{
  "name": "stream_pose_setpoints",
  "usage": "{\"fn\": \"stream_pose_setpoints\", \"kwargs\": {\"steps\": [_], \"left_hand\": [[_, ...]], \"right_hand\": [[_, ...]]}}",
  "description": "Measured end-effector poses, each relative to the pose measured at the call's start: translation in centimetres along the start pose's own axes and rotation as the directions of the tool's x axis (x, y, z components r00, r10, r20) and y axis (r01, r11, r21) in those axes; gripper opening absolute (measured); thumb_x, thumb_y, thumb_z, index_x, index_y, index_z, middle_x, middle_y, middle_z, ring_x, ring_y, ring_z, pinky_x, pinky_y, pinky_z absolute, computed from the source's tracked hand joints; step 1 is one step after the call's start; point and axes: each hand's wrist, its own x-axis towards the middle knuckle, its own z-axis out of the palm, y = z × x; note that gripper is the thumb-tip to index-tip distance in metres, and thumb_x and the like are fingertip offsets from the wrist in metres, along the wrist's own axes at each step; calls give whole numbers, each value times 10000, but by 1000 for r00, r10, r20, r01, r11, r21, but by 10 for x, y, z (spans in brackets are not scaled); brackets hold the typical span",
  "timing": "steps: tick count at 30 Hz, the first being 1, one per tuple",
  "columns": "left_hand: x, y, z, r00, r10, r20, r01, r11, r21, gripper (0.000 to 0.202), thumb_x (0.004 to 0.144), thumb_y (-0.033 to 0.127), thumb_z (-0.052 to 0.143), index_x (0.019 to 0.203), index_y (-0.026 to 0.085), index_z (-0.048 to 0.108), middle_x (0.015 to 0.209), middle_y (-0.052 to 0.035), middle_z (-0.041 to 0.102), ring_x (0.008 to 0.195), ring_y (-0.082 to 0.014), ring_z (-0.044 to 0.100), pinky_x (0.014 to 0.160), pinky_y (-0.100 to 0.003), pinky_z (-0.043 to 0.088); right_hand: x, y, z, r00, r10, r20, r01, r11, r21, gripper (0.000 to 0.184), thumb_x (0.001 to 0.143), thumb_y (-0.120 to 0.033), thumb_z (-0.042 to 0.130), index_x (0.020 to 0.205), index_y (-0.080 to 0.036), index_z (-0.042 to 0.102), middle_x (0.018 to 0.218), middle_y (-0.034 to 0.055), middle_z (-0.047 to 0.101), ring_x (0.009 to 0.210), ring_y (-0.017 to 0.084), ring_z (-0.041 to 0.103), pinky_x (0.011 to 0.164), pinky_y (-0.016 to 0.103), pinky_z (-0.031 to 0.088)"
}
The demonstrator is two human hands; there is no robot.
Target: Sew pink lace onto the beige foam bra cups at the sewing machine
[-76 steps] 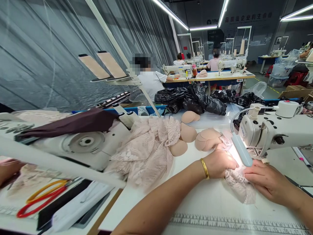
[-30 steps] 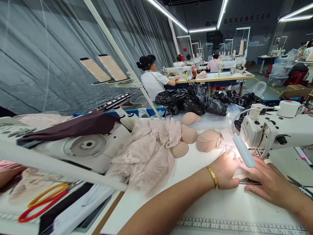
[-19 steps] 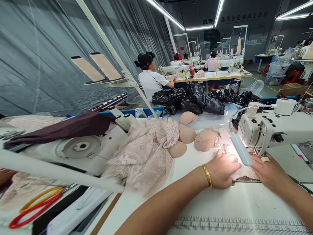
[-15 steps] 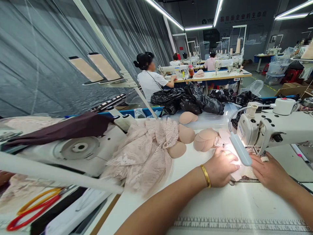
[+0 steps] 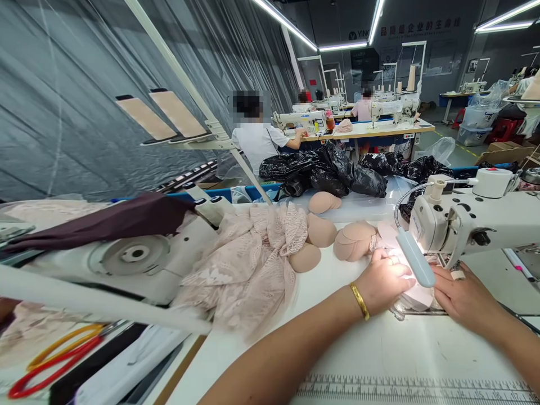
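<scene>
Under the head of a white sewing machine (image 5: pixel 430 219) lies a pale pink fabric piece (image 5: pixel 419 297), lit by a small grey lamp (image 5: pixel 415 257). My left hand (image 5: pixel 386 283), with a gold bangle at the wrist, grips the fabric from the left, thumb and fingers closed on it. On the other side, my right hand (image 5: pixel 459 292) has its fingers together on the fabric's right edge, close to the presser foot; its fingertips are partly hidden. Behind my left hand, beige bra cups (image 5: pixel 354 242) lie overlapped in a pile, touching more pink fabric.
Left of my arm are a heap of pale lace (image 5: pixel 253 264) and red-and-yellow-handled scissors (image 5: pixel 59 360). A ruler strip (image 5: pixel 405 388) runs along the front edge. Black plastic bags (image 5: pixel 329 169) lie beyond the table. A co-worker in white (image 5: pixel 257 140) sits at another machine.
The fabric under my hands has shifted and turned; its front edge now looks rounded. My left hand has moved slightly right and up. My right hand stays nearly in place.
</scene>
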Motion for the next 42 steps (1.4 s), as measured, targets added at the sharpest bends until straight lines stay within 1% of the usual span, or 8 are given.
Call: {"fn": "stream_pose_setpoints", "kwargs": {"steps": [6,16,19,23,28,33,37,42], "left_hand": [[-1,-2,5,997,32,-64,-27,997,79,256,945,135,614,1122,282,726,1186,-41,759,982,-212,646,973,-452,274],[-1,1,4,999,8,-49,-2,993,120,262,988,198,577,1184,275,731,1092,-74,758,954,-229,626,997,-483,304],[-1,2,4,999,5,-47,0,993,119,264,984,193,578,1186,277,726,1120,-79,756,965,-233,631,1000,-487,307],[0,3,4,999,-2,-50,7,994,110,281,973,178,575,1187,275,730,1178,-94,754,991,-243,627,997,-493,306],[1,3,4,999,-18,-46,23,992,124,273,973,203,588,1201,270,721,1180,-103,754,1030,-266,627,1003,-503,302],[1,5,2,999,2,-38,4,990,141,259,962,212,610,1192,268,715,1167,-95,751,997,-253,638,1003,-497,300],[0,8,2,999,-6,-44,13,989,145,259,973,197,591,1193,263,710,1150,-94,749,983,-248,628,993,-484,302],[2,4,2,999,-28,-29,32,986,161,220,971,201,590,1146,256,711,1133,-90,741,1001,-255,608,1011,-484,292]], "right_hand": [[2,3,1,1000,13,5,-13,998,-55,476,986,-140,396,1351,-295,658,1011,45,794,922,269,690,853,448,490],[1,4,0,999,31,-36,-32,999,-11,444,990,-200,415,1307,-325,699,1072,45,797,934,272,702,858,448,552],[-2,5,-3,996,-19,-82,18,1000,-13,385,1009,-194,413,1215,-286,725,1053,52,794,941,273,695,869,438,555],[1,1,-14,980,-25,-199,17,999,-41,321,1042,-210,411,996,-240,727,865,68,761,841,272,672,789,403,554],[9,-2,-22,972,-20,-233,3,997,-74,327,1052,-245,403,857,-250,665,887,86,757,897,277,704,792,379,563],[9,-1,-22,978,-1,-210,-12,998,-62,311,1054,-266,394,975,-243,693,819,71,737,836,270,701,739,360,558],[7,0,-21,978,4,-207,-16,998,-54,320,1054,-280,401,952,-245,702,839,79,748,857,271,699,729,353,549],[4,2,-17,983,20,-182,-25,999,-23,314,1053,-271,412,938,-252,704,804,56,728,783,247,672,693,334,537]]}}
